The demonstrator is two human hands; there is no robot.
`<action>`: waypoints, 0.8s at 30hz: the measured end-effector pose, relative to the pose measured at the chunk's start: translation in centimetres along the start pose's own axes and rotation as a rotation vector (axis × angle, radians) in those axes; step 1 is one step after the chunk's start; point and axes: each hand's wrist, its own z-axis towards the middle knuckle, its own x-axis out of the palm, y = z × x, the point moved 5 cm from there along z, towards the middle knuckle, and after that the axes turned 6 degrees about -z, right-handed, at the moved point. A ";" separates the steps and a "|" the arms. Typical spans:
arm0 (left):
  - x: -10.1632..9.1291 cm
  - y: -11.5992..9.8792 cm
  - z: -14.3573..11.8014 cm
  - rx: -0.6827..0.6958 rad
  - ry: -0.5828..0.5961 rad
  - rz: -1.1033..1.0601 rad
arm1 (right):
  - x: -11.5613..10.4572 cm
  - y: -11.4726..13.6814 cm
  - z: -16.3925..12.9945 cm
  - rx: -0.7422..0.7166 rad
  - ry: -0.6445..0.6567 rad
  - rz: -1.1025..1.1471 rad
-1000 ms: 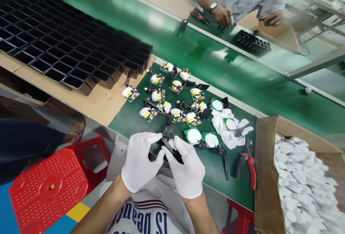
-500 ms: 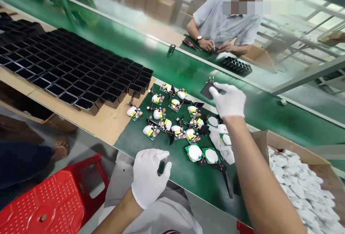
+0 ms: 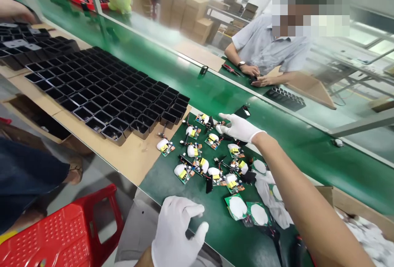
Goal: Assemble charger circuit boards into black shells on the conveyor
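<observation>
My right hand (image 3: 241, 128), in a white glove, reaches over the back of the group of circuit boards. Its thumb and forefinger are apart, close to a board with a white pad (image 3: 205, 119); whether they touch anything there I cannot tell. Behind it on the green belt lies a black plug piece with metal pins (image 3: 244, 111). My left hand (image 3: 178, 232), gloved too, hovers at the near table edge, fingers curved and apart, holding nothing. Several boards with yellow parts and white pads (image 3: 184, 172) lie between the hands. Two green boards with round white pads (image 3: 237, 207) are nearer.
Rows of black open cases (image 3: 111, 90) stand on cardboard at left. A box of white pads (image 3: 366, 234) is at right, beside a crumpled white glove (image 3: 271, 197). Across the belt (image 3: 184, 82) a person (image 3: 267, 53) handles a small dark part. A red stool (image 3: 58, 226) stands below left.
My right hand has let go of the black plug piece, which now lies on the belt, and has moved left toward the boards. My left hand stays open. The view has shifted.
</observation>
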 end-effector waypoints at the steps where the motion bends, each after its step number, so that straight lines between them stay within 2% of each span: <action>1: -0.7 0.0 0.6 -0.019 0.003 -0.026 | 0.3 0.7 0.1 -0.050 0.050 0.004; 4: -3.5 0.5 4.2 -0.034 -0.044 -0.014 | 0.4 2.0 0.3 -0.140 0.138 -0.023; 8: -6.5 2.3 12.8 0.057 -0.094 0.269 | -0.1 1.5 0.5 -0.077 0.230 -0.121; 11: -6.1 4.7 19.3 -0.010 0.030 0.631 | -0.4 1.0 0.4 0.022 0.263 -0.167; 13: -4.8 6.0 22.2 -0.048 0.151 0.806 | -0.3 1.3 0.3 0.074 0.255 -0.174; 16: -2.4 7.1 24.1 -0.053 0.299 0.915 | -0.2 1.8 -0.1 0.153 0.203 -0.134; 18: -1.6 7.2 24.4 -0.045 0.329 0.920 | -0.8 1.8 -0.6 0.204 0.108 -0.059; 21: -2.1 6.0 24.2 -0.017 0.298 0.893 | -2.8 1.0 -2.2 0.247 -0.077 0.151; 24: -3.8 2.6 22.2 0.140 0.181 0.667 | -4.9 0.1 -5.1 0.213 -0.202 0.493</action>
